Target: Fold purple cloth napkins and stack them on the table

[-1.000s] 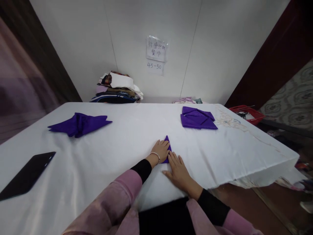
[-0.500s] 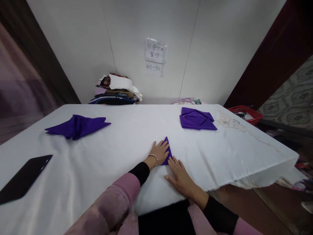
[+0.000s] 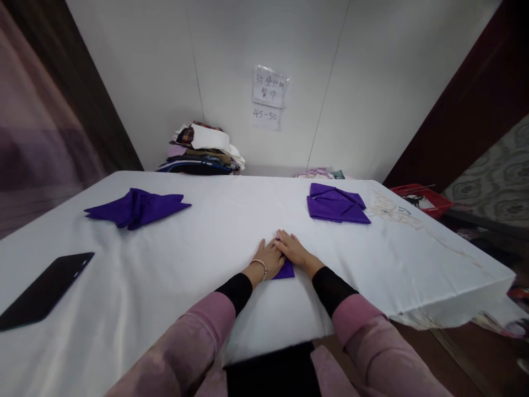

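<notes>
A small folded purple napkin [image 3: 285, 270] lies on the white tablecloth near the front edge, mostly covered by my hands. My left hand [image 3: 268, 259] rests flat on it with the fingers stretched out, a bracelet at the wrist. From the right, my right hand [image 3: 292, 248] lies over the napkin's upper part, fingers extended and touching the left fingertips. Only the lower corner of the napkin shows below the hands.
A folded purple napkin [image 3: 138, 208] stands at the left, another [image 3: 336, 204] lies at the right. A dark tablet [image 3: 45, 289] is at the left edge. Stacked clothes [image 3: 202, 149] sit behind the table; a red basket [image 3: 425, 201] is beyond its right side.
My right hand has moved up and left from the napkin's lower right corner onto its upper part, beside my left fingers. My left hand has stayed on the napkin.
</notes>
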Motion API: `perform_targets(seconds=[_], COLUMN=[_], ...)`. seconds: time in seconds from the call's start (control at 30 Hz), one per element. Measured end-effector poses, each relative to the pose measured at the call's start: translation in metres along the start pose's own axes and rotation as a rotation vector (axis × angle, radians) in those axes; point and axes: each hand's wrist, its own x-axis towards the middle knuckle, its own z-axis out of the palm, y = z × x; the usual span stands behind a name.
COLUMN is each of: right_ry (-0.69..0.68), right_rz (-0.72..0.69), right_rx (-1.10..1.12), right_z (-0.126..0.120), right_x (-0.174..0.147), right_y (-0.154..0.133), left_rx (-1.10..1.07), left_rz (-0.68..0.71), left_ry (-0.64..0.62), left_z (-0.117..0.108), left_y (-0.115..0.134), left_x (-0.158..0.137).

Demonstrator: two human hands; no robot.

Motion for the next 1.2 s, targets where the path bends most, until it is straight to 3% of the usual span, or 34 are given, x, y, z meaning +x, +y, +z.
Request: perform_targets(seconds=[0.27,0.47,0.7,1.2], right_ry=[0.042,0.066,0.072,0.073], right_rz=[0.0,-0.033,-0.045,-0.029], right_rx=[-0.072,-0.182,-0.226,-0.254], right_z=[0.008,0.013,0.015,0.019], right_x=[-0.001,-0.001,-0.002,0.0], right_y=[0.014,0.019,0.022,0.028], left_rx=[0.043,0.013,-0.146,-0.311], left_rz=[-0.091,-0.304,-0.444,-0.481], left_ry=[0.01,0.119,0.364,0.347], left_z=[-0.002,-0.013,-0.024,-0.022], left_y=[0.004,-0.008,-0.024,-0.009], left_x=[-0.011,-0.07,-0.13,-0.123])
